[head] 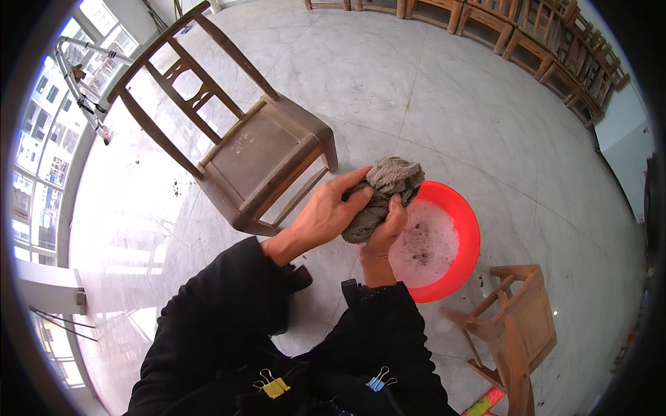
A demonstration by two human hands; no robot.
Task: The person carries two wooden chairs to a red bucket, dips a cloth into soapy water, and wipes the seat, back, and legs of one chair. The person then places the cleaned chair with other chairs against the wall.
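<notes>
A crumpled grey-brown cloth [393, 179] is gripped between both hands. My left hand [330, 208] holds it from the left, thumb on top; my right hand [387, 226] grips its lower right part. Just right of and below the cloth stands a red plastic basin [465, 244] of cloudy, foamy water [424, 242] with dark specks. To the left is a dusty dark wooden chair [260, 148] with a slatted, carved back, upright on the floor. My fingers on the far side of the cloth are hidden.
Another wooden chair [525, 322] is at the lower right, near the basin. Stacked wooden chairs [551, 47] line the far right wall. A metal ladder [78, 88] stands by the windows at left. Yellow [274, 387] and blue [379, 383] binder clips are on the dark clothing.
</notes>
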